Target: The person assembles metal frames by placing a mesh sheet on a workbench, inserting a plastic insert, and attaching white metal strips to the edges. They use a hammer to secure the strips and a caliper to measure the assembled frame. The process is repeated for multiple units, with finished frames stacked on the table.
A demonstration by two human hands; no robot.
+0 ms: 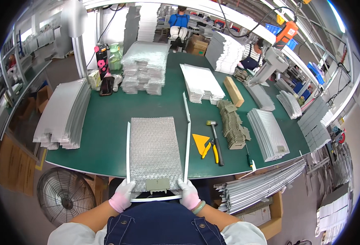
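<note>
The left hand (122,196) and the right hand (188,195), both gloved, each grip a near corner of the framed mesh filter panel (155,153). The panel lies at the near edge of the green bench (106,118), left of the rubber mallet (216,141).

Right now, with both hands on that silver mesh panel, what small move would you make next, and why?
Probably push the near frame strip in against the mesh panel. Both the left hand and the right hand grip its corners, the side strips look fitted, and the near strip sits slightly off the mesh.
</note>
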